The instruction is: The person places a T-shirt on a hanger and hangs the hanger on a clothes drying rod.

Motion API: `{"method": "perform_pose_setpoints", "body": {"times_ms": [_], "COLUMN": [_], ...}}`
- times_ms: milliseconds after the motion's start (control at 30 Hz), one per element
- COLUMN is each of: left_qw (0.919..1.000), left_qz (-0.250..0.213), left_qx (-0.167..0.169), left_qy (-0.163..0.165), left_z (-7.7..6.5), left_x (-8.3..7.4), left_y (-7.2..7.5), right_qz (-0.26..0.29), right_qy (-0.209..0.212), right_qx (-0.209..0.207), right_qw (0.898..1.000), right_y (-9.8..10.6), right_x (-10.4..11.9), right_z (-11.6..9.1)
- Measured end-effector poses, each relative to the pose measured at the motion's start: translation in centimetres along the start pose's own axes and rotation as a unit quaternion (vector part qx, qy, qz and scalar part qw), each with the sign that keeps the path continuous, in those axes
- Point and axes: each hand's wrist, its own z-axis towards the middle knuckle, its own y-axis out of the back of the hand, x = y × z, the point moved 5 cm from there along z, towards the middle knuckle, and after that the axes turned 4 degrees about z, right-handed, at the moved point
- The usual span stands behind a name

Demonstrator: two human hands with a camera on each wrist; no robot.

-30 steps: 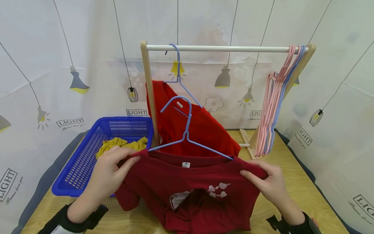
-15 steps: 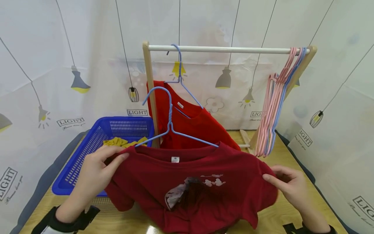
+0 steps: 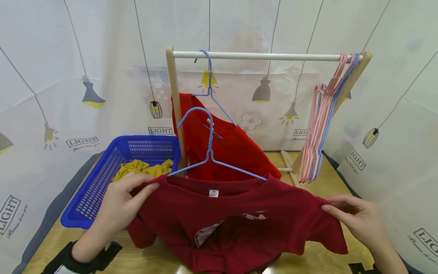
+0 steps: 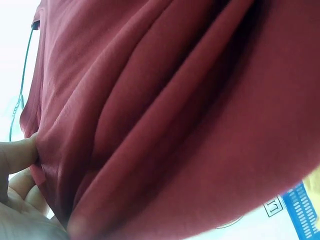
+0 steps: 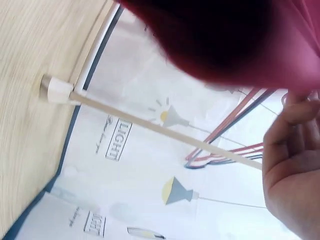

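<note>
A dark red T-shirt with a white print is held up by its two shoulders, a blue hanger set inside its neck with the hook standing above the collar. At the shirt's left shoulder, my left hand pinches the cloth between thumb and fingers. My right hand pinches the other side near the sleeve, which hangs below the fingers. Folds of the shirt fill most of the left wrist view. The hanger's lower bar is hidden inside the shirt.
Behind, a bright red garment hangs on a blue hanger from the white rail of a wooden rack. Several pink and blue hangers hang at its right end. A blue basket with yellow cloth stands on the left.
My right hand has slid outward from the shoulder to the sleeve, and that sleeve is now spread out. The shirt and hanger swung left and then partly back right.
</note>
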Motion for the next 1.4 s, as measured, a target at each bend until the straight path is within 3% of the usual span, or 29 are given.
{"method": "perform_pose_setpoints", "body": {"times_ms": [233, 433, 733, 933, 1067, 1267, 1333, 1400], "left_qw": [1.0, 0.9996, 0.9956, 0.9922, 0.99, 0.9774, 0.9739, 0.9711], "left_qz": [0.002, -0.008, -0.037, -0.059, -0.059, -0.049, -0.032, -0.006], "left_qx": [0.001, 0.012, 0.033, 0.058, 0.078, 0.158, 0.156, 0.128], "left_qy": [-0.003, -0.025, -0.079, -0.094, -0.102, -0.132, -0.162, -0.202], "left_z": [0.3, 0.5, 1.0, 1.3, 1.7, 3.0, 3.6, 4.5], "left_x": [-0.4, -0.9, -2.4, -3.4, -4.2, -5.8, -6.7, -7.8], "left_y": [-0.3, -1.2, -4.0, -6.2, -7.6, -9.7, -10.2, -10.5], "right_qz": [-0.046, -0.082, -0.136, -0.176, -0.171, -0.148, -0.161, -0.164], "right_qy": [0.009, 0.025, 0.095, 0.073, 0.073, 0.084, 0.083, 0.089], "right_qx": [-0.007, -0.015, 0.049, 0.052, 0.037, -0.027, -0.042, -0.049], "right_qw": [0.999, 0.996, 0.985, 0.98, 0.982, 0.985, 0.982, 0.981], "right_y": [0.7, 0.7, -2.6, -2.8, -2.0, 0.1, 0.8, 1.4], "right_x": [0.3, 2.1, 6.1, 7.1, 7.0, 6.7, 6.5, 6.4], "right_z": [0.2, 0.7, 0.1, -0.6, -1.2, -2.2, -2.5, -2.7]}}
